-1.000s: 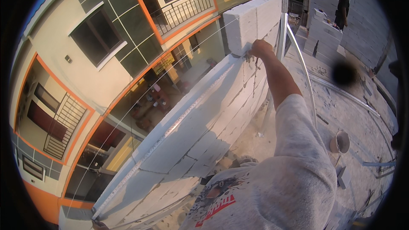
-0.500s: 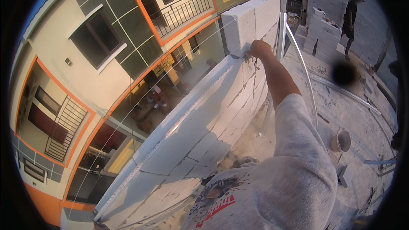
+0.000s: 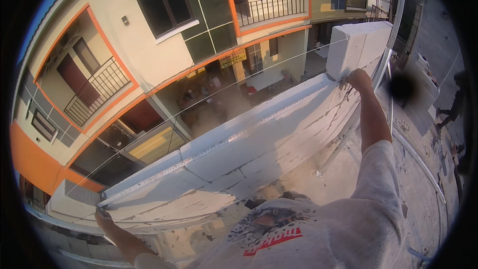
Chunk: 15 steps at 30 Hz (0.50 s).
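Observation:
A tape measure (image 3: 209,150) is stretched along the upper face of a low wall of pale lightweight blocks (image 3: 214,169), just below its top edge. At its far right end my right hand (image 3: 357,79) is closed on it, against the raised block (image 3: 356,45) there. My left hand (image 3: 103,215) pinches its near left end beside another raised block (image 3: 74,201); the fingertips show only in part. The tape's case cannot be made out. Above the wall's top runs a thin string line (image 3: 199,107) between the two raised blocks.
Beyond the wall stands a cream and orange building (image 3: 119,45) with balconies. Metal channels (image 3: 418,162) lie on the dusty floor at right, near stacked blocks (image 3: 416,99). An upright metal post (image 3: 386,69) stands by the wall's far end. A person (image 3: 453,104) is partly visible at the right rim.
My view has swung left and down, so the wall's left end and my left hand now show fully. My right hand stays at the tape's far end.

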Each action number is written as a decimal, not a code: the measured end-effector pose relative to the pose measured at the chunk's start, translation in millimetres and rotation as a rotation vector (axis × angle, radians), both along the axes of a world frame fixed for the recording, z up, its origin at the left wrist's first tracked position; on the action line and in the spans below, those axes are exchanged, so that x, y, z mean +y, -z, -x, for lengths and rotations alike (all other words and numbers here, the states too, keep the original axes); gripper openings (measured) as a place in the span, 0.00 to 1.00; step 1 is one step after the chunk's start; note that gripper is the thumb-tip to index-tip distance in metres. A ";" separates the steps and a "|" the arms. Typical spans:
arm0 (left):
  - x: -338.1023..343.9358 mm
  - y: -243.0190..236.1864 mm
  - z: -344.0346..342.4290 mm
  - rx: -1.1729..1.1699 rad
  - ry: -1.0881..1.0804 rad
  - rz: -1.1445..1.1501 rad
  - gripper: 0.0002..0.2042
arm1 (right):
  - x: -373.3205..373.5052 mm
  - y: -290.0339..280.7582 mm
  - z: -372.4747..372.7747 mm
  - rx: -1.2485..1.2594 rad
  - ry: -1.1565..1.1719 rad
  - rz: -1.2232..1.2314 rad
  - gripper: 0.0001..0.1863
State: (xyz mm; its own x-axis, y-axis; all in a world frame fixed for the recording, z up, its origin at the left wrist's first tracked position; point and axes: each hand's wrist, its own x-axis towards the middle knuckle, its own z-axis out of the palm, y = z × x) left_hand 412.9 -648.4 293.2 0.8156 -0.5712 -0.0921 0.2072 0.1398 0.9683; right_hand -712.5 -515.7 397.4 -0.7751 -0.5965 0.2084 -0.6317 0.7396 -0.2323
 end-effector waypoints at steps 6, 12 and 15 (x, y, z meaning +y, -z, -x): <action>14.0 -21.4 40.3 0.235 -0.145 0.078 0.06 | -8.7 26.3 58.0 0.332 -0.404 -0.055 0.17; 22.8 -42.7 71.2 0.261 -0.225 0.050 0.05 | -14.3 33.9 86.7 0.367 -0.428 -0.076 0.19; 24.7 -42.7 72.9 0.205 -0.213 0.024 0.05 | -11.7 29.7 78.4 0.189 -0.355 -0.013 0.18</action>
State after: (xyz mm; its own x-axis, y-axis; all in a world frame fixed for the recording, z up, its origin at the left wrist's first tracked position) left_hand 340.0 -623.7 336.0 0.8832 -0.3929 -0.2560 0.3618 0.2236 0.9050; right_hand -790.9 -527.5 367.7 -0.4688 -0.8240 0.3183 -0.8794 0.4694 -0.0800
